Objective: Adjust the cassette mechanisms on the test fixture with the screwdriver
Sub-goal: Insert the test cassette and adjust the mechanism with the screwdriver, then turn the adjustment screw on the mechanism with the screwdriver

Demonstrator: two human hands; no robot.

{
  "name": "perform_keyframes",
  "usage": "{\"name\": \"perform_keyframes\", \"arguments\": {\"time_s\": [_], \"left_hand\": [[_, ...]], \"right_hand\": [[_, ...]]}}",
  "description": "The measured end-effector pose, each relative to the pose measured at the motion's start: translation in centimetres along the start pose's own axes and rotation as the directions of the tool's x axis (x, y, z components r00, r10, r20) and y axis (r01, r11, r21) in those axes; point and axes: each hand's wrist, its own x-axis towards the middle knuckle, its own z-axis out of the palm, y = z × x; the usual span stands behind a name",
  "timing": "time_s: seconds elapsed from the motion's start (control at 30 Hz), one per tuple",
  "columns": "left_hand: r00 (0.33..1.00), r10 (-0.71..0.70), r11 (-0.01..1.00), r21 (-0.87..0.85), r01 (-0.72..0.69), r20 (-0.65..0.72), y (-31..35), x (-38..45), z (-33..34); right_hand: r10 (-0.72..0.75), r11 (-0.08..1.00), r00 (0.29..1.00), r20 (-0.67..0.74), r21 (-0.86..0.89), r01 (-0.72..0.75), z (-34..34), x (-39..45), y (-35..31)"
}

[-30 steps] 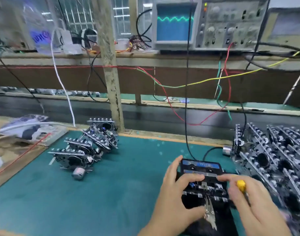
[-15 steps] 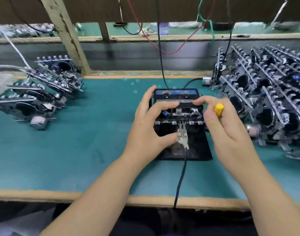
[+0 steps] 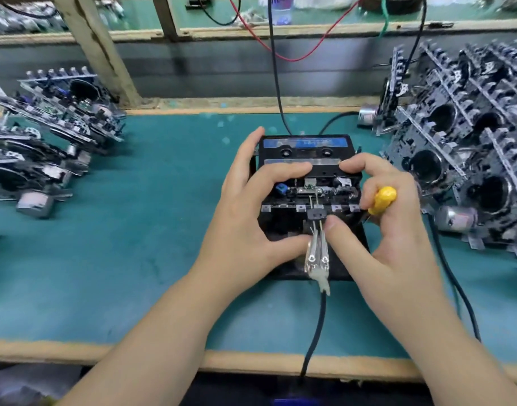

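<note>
A: Thumbs have closed in on the metal clip (image 3: 318,256) since half a second ago, one each side; your right thumb was off it then.

B: Hands?

A: Left hand (image 3: 251,212) spread over the test fixture (image 3: 305,159) mid-bench, pressing. Right hand (image 3: 392,230) grips the screwdriver (image 3: 382,200), tip hidden.

B: Meaning?

A: Probably connecting the mechanism (image 3: 310,190); adjustment not started.

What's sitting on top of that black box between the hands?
A cassette mechanism holding a blue-labelled black cassette sits on the black test fixture. The hands hide its side edges.
</note>
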Motion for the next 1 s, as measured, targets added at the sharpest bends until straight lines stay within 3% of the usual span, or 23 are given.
{"name": "perform_keyframes", "arguments": {"time_s": [0.2, 0.3, 0.37, 0.43, 0.5, 0.6, 1.0], "left_hand": [[0.998, 0.004, 0.999, 0.036, -0.006, 0.066, 0.7, -0.5, -0.4], [0.979, 0.202, 0.970, 0.127, -0.205, 0.037, 1.5, -0.8, -0.8], [0.924, 0.379, 0.913, 0.182, -0.364, -0.053, 1.6, -0.9, -1.0], [0.886, 0.449, 0.892, 0.116, -0.437, -0.114, 1.5, -1.4, -0.8], [0.915, 0.388, 0.917, -0.057, -0.396, -0.109, 1.6, -2.0, -0.3], [0.937, 0.339, 0.923, -0.164, -0.349, -0.088, 1.9, -2.4, -0.1], [0.950, 0.283, 0.941, -0.154, -0.302, -0.129, 2.1, -2.2, -0.2]], "right_hand": [[-0.031, 0.999, 0.999, -0.031, -0.042, 0.030, 0.4, -0.1, 0.3], [-0.047, 0.998, 0.998, -0.049, -0.039, 0.045, 0.6, -0.3, 0.3], [-0.062, 0.997, 0.996, -0.059, -0.042, 0.060, 0.6, -0.4, 0.4], [-0.067, 0.997, 0.996, -0.059, -0.032, 0.066, 0.6, -0.4, 0.5], [-0.078, 0.997, 0.995, -0.054, -0.029, 0.077, 0.6, -0.5, 0.6], [-0.076, 0.997, 0.995, -0.058, -0.030, 0.074, 0.6, -0.5, 0.6], [-0.071, 0.997, 0.995, -0.076, -0.033, 0.069, 0.7, -0.5, 0.6]]}}
